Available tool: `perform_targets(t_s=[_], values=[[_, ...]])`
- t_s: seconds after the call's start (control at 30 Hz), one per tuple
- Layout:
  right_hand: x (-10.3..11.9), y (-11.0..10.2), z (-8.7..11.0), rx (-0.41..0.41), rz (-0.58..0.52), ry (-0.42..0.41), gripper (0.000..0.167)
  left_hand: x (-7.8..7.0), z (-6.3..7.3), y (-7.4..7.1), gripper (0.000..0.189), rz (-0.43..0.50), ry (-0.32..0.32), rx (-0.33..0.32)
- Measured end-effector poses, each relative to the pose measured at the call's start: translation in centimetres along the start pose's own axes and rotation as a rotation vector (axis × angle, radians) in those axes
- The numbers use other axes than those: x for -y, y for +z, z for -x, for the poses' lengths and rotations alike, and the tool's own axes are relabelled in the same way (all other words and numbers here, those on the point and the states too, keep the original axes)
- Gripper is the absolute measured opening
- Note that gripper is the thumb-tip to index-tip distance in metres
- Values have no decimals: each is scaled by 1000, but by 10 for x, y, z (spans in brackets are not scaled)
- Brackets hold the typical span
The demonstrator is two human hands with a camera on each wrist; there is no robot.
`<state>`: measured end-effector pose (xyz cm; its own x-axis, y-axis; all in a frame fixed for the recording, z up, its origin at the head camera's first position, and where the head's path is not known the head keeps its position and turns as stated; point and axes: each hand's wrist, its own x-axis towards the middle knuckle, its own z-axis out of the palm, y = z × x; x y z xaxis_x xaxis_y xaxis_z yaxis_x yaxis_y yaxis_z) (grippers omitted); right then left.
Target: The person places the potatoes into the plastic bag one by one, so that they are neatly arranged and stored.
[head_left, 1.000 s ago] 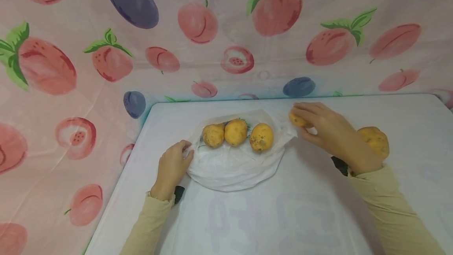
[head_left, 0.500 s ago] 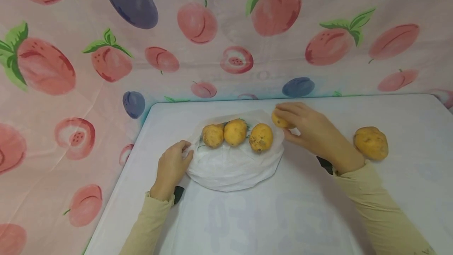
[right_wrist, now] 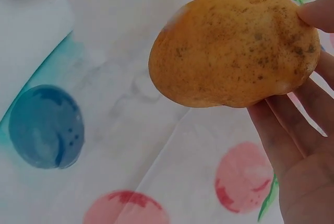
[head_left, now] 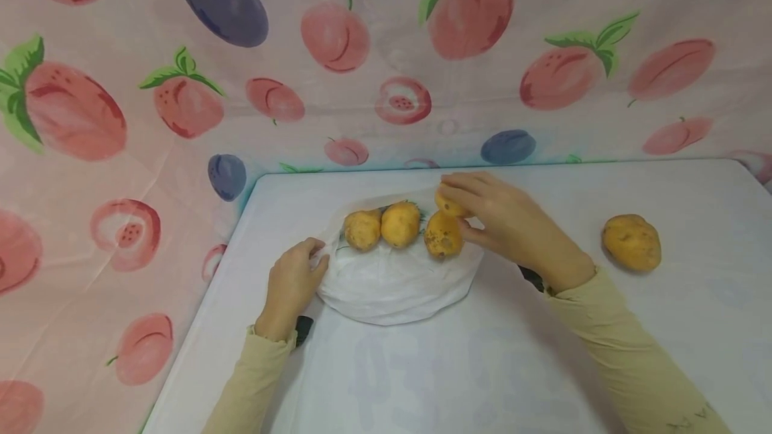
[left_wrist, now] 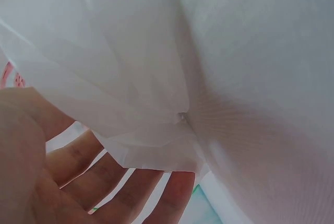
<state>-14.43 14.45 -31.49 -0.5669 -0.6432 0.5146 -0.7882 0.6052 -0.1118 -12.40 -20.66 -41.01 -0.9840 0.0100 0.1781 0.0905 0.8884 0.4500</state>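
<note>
A thin white plastic bag (head_left: 392, 293) lies on the table with its mouth spread. Two potatoes (head_left: 363, 230) sit side by side in its left half, and a spotted potato (head_left: 443, 238) lies toward its right edge. My left hand (head_left: 291, 286) holds the bag's left rim; in the left wrist view its fingers (left_wrist: 130, 192) are partly behind the plastic. My right hand (head_left: 509, 230) grips another potato (right_wrist: 235, 51) between thumb and fingers, over the bag's right side and partly overlapping the spotted one in the head view.
One more large potato (head_left: 631, 242) rests on the white tabletop (head_left: 482, 367) at the right. Behind the table's back edge hangs a pink fruit-print cloth (head_left: 362, 99), which also covers the left side.
My right hand has carried its potato leftward, from beyond the bag's right edge to above the bag. My left hand stays at the left rim.
</note>
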Motion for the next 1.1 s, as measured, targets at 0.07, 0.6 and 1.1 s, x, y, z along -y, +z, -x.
perform_targets(t_s=[0.07, 0.6, 1.1], values=[[3, 2, -5, 12, -1, -6, 50, 0, 0, 0, 26, -1, 0, -2], [31, 30, -26, 76, -85, -8, 43, 0, 0, 1, 24, 2, 7, -7], [50, 57, -41, 104, -75, -59, 42, 1, 0, 0, 26, 2, -1, 2]])
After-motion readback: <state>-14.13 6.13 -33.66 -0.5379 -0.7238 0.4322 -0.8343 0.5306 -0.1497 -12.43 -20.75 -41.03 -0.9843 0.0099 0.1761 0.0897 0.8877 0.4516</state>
